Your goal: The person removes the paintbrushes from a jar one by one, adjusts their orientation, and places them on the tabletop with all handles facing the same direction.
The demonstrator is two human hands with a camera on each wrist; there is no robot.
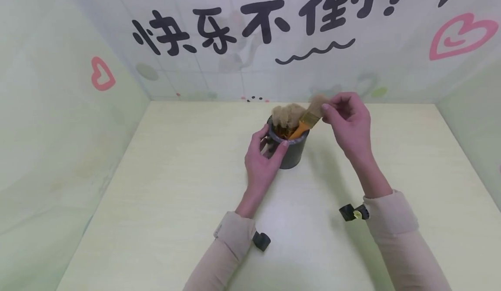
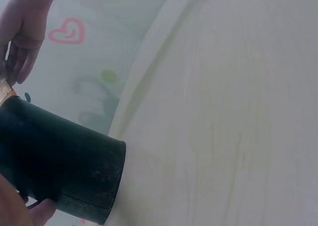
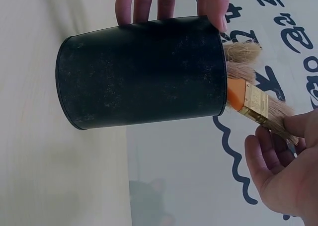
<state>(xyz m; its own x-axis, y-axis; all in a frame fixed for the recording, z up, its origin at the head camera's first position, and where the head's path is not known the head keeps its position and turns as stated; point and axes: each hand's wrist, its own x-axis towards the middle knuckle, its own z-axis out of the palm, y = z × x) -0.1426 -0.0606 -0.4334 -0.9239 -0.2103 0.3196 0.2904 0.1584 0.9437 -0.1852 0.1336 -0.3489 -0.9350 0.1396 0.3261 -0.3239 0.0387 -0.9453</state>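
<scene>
A dark round pot [image 1: 291, 155] stands on the table, several brushes [image 1: 287, 115] in it with their tan bristles up. My left hand [image 1: 263, 160] grips the pot from its left side, thumb at the near rim and fingers round the far side. At the pot's right leans a paintbrush [image 3: 256, 104] with an orange handle and a brass-coloured ferrule. My right hand [image 1: 350, 121] pinches this paintbrush by its bristles, between thumb and fingers, just above the ferrule. The lower part of its handle is hidden inside the pot.
The pale table [image 1: 188, 186] reaches back to a white wall [image 1: 242, 78] with large black characters and a pink heart. Side panels [image 1: 78, 130] border the table. A small dark camera [image 1: 261, 241] sits at the left cuff, another dark device [image 1: 354, 212] at the right.
</scene>
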